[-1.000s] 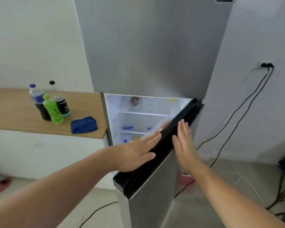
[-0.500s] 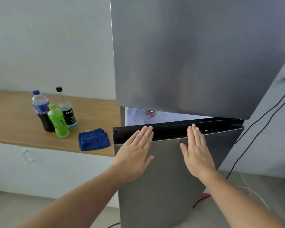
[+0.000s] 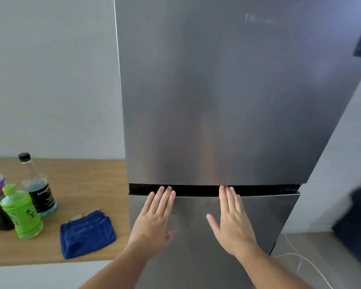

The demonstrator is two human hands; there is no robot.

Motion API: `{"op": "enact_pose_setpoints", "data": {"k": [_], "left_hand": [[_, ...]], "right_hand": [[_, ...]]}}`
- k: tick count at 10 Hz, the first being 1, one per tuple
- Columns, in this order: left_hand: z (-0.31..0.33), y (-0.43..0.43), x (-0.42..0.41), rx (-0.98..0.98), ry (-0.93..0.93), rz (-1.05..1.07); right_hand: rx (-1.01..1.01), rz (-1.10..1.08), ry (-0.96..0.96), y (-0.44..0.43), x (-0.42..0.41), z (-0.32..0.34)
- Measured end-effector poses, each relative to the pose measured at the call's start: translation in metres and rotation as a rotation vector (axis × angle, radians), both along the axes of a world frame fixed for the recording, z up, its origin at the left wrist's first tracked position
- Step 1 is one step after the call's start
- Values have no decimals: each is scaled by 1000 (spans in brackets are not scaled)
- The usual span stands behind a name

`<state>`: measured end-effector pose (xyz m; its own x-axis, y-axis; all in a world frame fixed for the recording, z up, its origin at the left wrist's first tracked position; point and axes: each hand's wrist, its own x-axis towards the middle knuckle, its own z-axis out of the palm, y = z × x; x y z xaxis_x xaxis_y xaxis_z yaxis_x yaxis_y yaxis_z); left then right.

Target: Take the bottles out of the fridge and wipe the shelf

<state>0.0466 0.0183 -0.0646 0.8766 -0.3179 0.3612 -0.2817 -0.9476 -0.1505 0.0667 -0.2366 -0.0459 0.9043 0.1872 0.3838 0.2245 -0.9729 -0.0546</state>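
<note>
Both hands, left hand and right hand, flat, fingers spread, pressed on lower fridge door, centre frame. Bottles on bench, lower left: rigid, slick; likely grip mid-body. Cloth soft.

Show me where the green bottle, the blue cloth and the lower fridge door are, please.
green bottle (image 3: pixel 22 213): head view, on the middle of its labelled body.
blue cloth (image 3: pixel 87 233): head view, on the centre of the folded fabric.
lower fridge door (image 3: pixel 269 217): head view, on the bare steel right of the hands.

Pale wall, wooden counter, grey floor
</note>
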Motion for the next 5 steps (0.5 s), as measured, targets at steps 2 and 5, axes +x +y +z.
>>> {"op": "enact_pose_setpoints", "data": {"k": [2, 5], "left_hand": [[-16, -7, 23, -39, -109, -24], [-17, -17, 27, 3, -324, 137]], "right_hand": [[10, 43, 37, -5, 11, 4], [187, 141, 213, -16, -3, 26]]}}
